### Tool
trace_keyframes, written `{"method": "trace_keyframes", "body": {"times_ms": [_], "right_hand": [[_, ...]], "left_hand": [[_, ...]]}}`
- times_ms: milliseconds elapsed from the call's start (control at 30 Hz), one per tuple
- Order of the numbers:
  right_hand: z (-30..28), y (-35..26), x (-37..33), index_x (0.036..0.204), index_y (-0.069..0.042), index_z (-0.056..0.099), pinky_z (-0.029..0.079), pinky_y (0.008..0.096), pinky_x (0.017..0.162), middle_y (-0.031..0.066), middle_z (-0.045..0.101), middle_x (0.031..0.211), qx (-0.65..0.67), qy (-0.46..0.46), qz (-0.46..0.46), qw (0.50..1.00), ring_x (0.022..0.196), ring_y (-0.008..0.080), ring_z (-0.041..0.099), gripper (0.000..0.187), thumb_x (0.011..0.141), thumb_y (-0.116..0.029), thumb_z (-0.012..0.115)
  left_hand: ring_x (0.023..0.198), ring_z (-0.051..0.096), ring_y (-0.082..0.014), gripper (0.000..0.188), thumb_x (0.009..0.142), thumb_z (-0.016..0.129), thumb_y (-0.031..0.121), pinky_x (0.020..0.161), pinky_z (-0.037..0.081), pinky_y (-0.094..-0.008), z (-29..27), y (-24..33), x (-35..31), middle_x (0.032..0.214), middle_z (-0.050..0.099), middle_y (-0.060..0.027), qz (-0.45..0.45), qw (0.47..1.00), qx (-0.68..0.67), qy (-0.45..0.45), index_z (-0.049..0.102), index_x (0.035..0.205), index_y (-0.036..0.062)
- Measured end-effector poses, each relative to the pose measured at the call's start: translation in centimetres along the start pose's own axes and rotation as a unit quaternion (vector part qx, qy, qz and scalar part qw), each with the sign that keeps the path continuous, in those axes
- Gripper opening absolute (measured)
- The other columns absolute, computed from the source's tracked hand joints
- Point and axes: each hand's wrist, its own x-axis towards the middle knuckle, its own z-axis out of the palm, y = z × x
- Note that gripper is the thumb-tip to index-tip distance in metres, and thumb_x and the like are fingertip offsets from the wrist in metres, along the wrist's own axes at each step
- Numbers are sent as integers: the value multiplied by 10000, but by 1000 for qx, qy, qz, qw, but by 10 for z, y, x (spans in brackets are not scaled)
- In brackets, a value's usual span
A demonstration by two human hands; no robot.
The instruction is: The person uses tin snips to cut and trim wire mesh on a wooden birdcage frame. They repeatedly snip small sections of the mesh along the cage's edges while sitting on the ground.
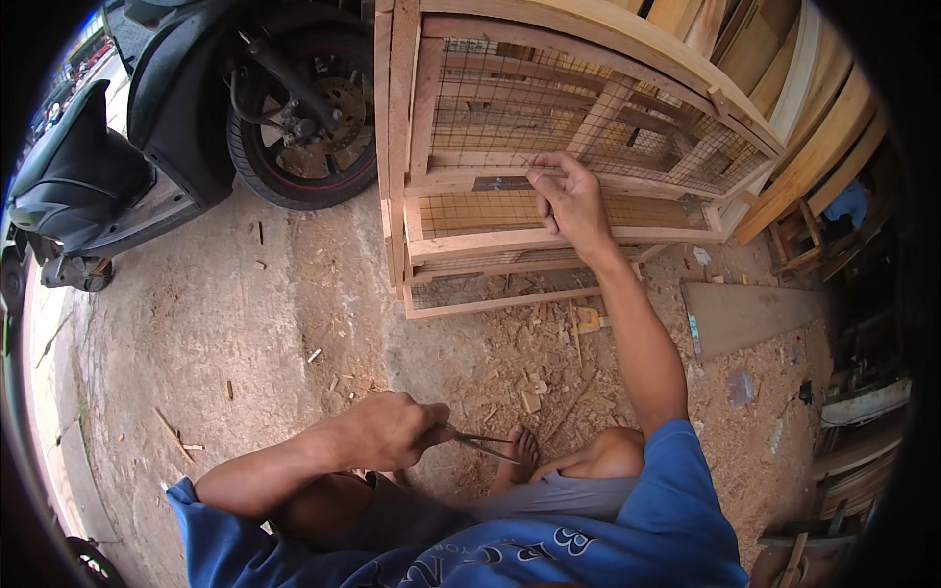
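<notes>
A wooden cage (397,118) with wire mesh (490,103) in its frame stands in front of me. My right hand (570,201) reaches out to the lower edge of the mesh. Its fingers are curled and pinched there; whatever they hold is too small to make out. Low and nearer to my body, my left hand (397,431) is closed in a fist around a metal tool (480,443). Two thin dark arms of the tool stick out to the right, like those of pincers; the fist hides the rest.
A black scooter (186,108) is parked at the far left, its wheel close to the cage. Timber planks (828,127) lean at the far right. A flat board (755,318) lies on the concrete floor (265,314) among wood chips. My bare foot (524,446) is below the cage.
</notes>
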Motion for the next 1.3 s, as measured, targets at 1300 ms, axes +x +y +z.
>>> {"method": "trace_keyframes", "body": {"times_ms": [1300], "right_hand": [[-2, 3, -1, 1221, -10, 559, 341, 229, 401, 16, 564, 598, -38, -27, -9, 999, 437, 52, 438, 299, 971, -162, 621]], "left_hand": [[623, 628, -423, 306, 1003, 532, 279, 626, 488, -517, 2, -2, 4, 613, 598, -233, 16, 1000, 1, 9, 600, 881, 6]]}}
